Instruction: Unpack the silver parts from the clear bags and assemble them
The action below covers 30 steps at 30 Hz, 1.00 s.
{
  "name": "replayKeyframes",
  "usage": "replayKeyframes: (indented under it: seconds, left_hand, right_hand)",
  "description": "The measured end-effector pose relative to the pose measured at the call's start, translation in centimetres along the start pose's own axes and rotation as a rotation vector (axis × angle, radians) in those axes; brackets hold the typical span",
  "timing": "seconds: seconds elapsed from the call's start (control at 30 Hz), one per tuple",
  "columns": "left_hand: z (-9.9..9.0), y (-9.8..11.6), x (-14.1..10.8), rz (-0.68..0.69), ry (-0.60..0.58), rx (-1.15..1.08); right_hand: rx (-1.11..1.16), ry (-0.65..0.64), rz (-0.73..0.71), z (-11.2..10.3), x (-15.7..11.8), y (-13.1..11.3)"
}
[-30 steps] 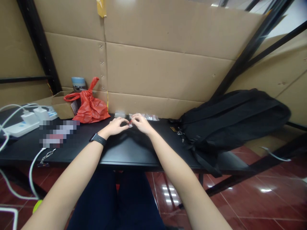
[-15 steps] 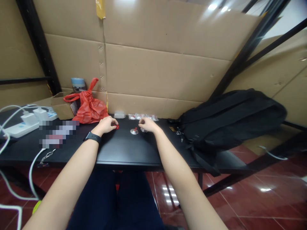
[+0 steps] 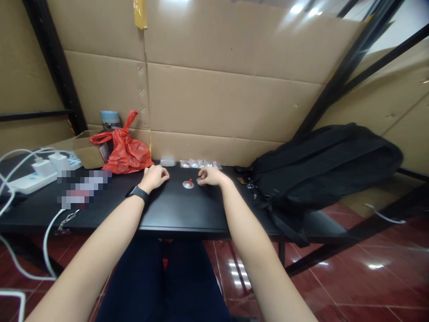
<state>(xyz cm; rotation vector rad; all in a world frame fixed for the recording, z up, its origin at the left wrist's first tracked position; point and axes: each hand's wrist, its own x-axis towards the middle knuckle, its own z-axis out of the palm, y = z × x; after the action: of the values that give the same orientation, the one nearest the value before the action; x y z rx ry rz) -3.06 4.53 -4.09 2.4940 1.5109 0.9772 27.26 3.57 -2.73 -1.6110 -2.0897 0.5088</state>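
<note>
My left hand (image 3: 156, 176), with a black watch (image 3: 138, 193) on its wrist, is over the black table (image 3: 181, 210) just right of the red plastic bag (image 3: 129, 152). Its fingers are curled together, and what they hold, if anything, is hidden. A small clear disc with a red strip (image 3: 188, 184) lies flat between my hands. My right hand (image 3: 210, 176) pinches at the edge of a second round disc (image 3: 200, 181), mostly covered by its fingers. Behind it lie several small clear packets (image 3: 197, 164) in a row.
A clear case (image 3: 168, 161) sits by the cardboard wall. At left are a cardboard box (image 3: 89, 150), a blue-lidded jar (image 3: 110, 117), and a white power strip (image 3: 33, 181) with cables. A black backpack (image 3: 328, 165) and keys (image 3: 250, 186) are at right.
My left hand has moved slightly right, and the red piece seen at its fingertips before no longer shows. My right hand has shifted slightly right.
</note>
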Motion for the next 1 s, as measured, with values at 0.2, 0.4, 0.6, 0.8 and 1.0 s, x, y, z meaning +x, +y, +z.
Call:
replayKeyframes:
  seconds: [0.2, 0.4, 0.6, 0.8, 1.0]
  left_hand:
    - [-0.6, 2.0, 0.1, 0.027, 0.009, -0.236]
    - [-1.1, 3.9, -0.3, 0.083, 0.120, -0.448]
    - [-1.5, 5.1, -0.4, 0.113, 0.148, -0.428]
    - [-1.0, 5.4, -0.3, 0.139, 0.218, -0.378]
    - [-0.9, 5.4, -0.3, 0.114, 0.284, -0.366]
  right_hand:
    - [0.053, 0.159, -0.039, -0.4, -0.6, -1.4]
    - [0.450, 0.153, -0.243, 0.7, -1.0, -4.7]
    - [0.721, 0.162, -0.361, 1.9, -1.4, -7.1]
    - [0.808, 0.143, -0.373, 2.7, -1.5, -8.2]
    - [0.810, 0.173, -0.391, 3.0, -1.5, -8.5]
